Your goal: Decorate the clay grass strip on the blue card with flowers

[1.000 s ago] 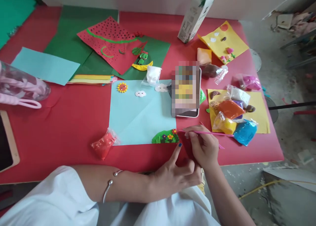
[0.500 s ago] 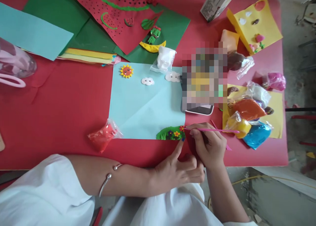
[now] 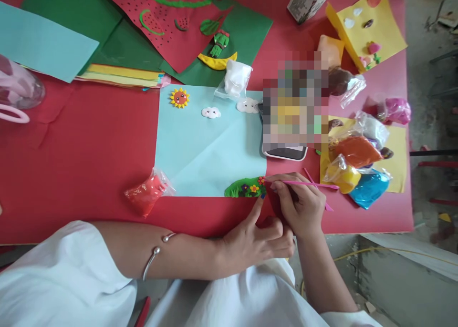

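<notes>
In the head view, my right hand is closed around a slim pink clay modelling tool, its tip at the flowers. My left hand has one digit stretched out with a small blue dab at its tip; the other fingers are loosely curled. That tip lies by a green clay mound with small red, orange and purple flowers. The mound sits at the lower right corner of a light blue sheet, which also bears a clay sun and a white cloud with a face.
A red clay bag overlaps the sheet's lower left; a white clay bag overlaps its top. Right of it lies a phone, screen blurred. Several clay bags, including a blue one, lie farther right. A red watermelon sheet is behind.
The whole view has shifted slightly, so the table appears a little higher and left. Both hands stay at the flower mound, and the pink tool remains in my right hand.
</notes>
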Demonstrator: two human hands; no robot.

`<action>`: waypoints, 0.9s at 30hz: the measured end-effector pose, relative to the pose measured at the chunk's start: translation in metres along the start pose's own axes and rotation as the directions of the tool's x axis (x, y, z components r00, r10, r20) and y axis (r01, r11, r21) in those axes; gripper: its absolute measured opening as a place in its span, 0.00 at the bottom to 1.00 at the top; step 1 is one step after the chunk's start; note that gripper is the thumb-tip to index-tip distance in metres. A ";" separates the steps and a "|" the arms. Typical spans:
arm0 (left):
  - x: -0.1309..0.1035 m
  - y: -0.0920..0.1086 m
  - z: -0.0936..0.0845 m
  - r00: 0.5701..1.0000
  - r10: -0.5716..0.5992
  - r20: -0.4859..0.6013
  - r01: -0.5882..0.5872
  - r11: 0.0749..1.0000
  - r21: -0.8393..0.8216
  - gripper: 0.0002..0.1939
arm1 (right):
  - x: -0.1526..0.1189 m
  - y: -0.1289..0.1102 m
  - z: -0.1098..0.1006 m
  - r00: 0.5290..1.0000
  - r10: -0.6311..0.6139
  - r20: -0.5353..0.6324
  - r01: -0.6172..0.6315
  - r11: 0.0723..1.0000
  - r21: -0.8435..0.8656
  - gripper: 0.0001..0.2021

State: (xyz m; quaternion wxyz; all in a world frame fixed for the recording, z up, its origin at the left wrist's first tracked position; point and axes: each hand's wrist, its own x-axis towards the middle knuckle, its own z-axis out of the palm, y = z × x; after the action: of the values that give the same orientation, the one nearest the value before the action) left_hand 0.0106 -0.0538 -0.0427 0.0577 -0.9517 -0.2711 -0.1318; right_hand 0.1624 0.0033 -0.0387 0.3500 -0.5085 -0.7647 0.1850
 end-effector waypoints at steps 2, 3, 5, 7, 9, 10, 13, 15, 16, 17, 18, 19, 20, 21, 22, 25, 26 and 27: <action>0.000 0.000 0.000 1.000 0.001 -0.002 -0.001 1.000 0.002 0.19 | 0.000 0.000 0.000 1.000 0.000 -0.002 0.000 1.000 -0.002 0.10; 0.000 0.000 0.000 1.000 0.002 0.000 -0.002 1.000 0.000 0.19 | 0.000 0.001 0.000 1.000 -0.001 -0.001 0.001 1.000 -0.003 0.10; 0.000 0.000 0.001 1.000 0.002 0.004 -0.002 1.000 -0.005 0.19 | 0.000 0.001 0.001 1.000 -0.011 0.001 0.011 1.000 -0.007 0.10; 0.000 0.000 0.001 1.000 0.001 0.006 -0.001 1.000 -0.007 0.20 | -0.001 0.002 0.000 1.000 -0.023 0.007 0.023 1.000 -0.014 0.10; 0.000 0.001 0.001 1.000 0.010 0.019 -0.010 1.000 -0.002 0.20 | -0.001 0.002 0.000 1.000 -0.026 0.014 0.027 0.999 -0.020 0.10; -0.001 0.001 0.001 1.000 0.017 0.026 -0.017 1.000 0.002 0.20 | -0.001 0.002 0.000 1.000 -0.027 0.015 0.027 0.999 -0.021 0.10; -0.001 0.001 0.001 0.999 0.025 0.039 -0.025 1.000 0.001 0.20 | -0.001 0.002 -0.001 1.000 -0.022 0.001 0.023 1.000 -0.017 0.11; -0.001 0.001 0.000 0.999 0.013 0.033 -0.013 1.000 -0.008 0.20 | -0.001 0.001 -0.001 1.000 -0.015 -0.008 0.015 1.000 -0.013 0.11; -0.001 0.001 0.000 0.999 0.010 0.032 -0.010 1.000 -0.009 0.20 | -0.001 0.001 -0.001 1.000 -0.012 -0.011 0.012 1.000 -0.013 0.11; 0.000 0.001 0.000 0.999 0.010 0.034 -0.010 1.000 -0.009 0.20 | -0.001 0.001 0.000 1.000 -0.011 -0.012 0.011 1.000 -0.015 0.11; 0.000 0.001 0.000 0.999 0.011 0.037 -0.010 1.000 -0.009 0.20 | -0.001 0.001 0.000 1.000 -0.012 -0.013 0.011 1.000 -0.017 0.11; 0.000 0.001 0.000 0.999 0.012 0.039 -0.011 1.000 -0.008 0.20 | -0.001 0.001 0.000 1.000 -0.012 -0.013 0.011 1.000 -0.018 0.11; -0.001 0.001 0.001 0.999 0.011 0.040 -0.011 1.000 -0.006 0.19 | -0.001 0.001 0.000 1.000 -0.012 -0.013 0.012 1.000 -0.018 0.11; -0.001 0.001 0.001 0.999 0.010 0.037 -0.009 1.000 -0.005 0.19 | -0.001 0.001 0.000 1.000 -0.015 -0.014 0.015 1.000 -0.017 0.11; -0.001 0.001 0.001 0.999 0.006 0.032 -0.006 1.000 -0.005 0.19 | -0.001 0.001 0.000 1.000 -0.019 -0.015 0.019 1.000 -0.016 0.10; -0.001 0.002 0.001 1.000 0.003 0.029 -0.003 1.000 -0.004 0.19 | -0.001 0.001 0.000 0.999 -0.037 -0.018 0.036 0.999 -0.015 0.10; -0.001 0.002 0.001 0.999 0.004 0.031 -0.004 1.000 -0.005 0.20 | -0.001 0.001 0.000 0.999 -0.039 -0.018 0.039 0.999 -0.017 0.10; -0.001 0.002 0.002 0.999 0.005 0.033 -0.005 1.000 -0.006 0.20 | -0.002 0.002 0.000 0.999 -0.037 -0.017 0.037 0.999 -0.021 0.10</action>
State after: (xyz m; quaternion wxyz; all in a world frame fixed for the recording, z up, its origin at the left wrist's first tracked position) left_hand 0.0109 -0.0554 -0.0445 0.0506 -0.9546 -0.2694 -0.1168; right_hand 0.1638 0.0025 -0.0402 0.3546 -0.4994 -0.7728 0.1662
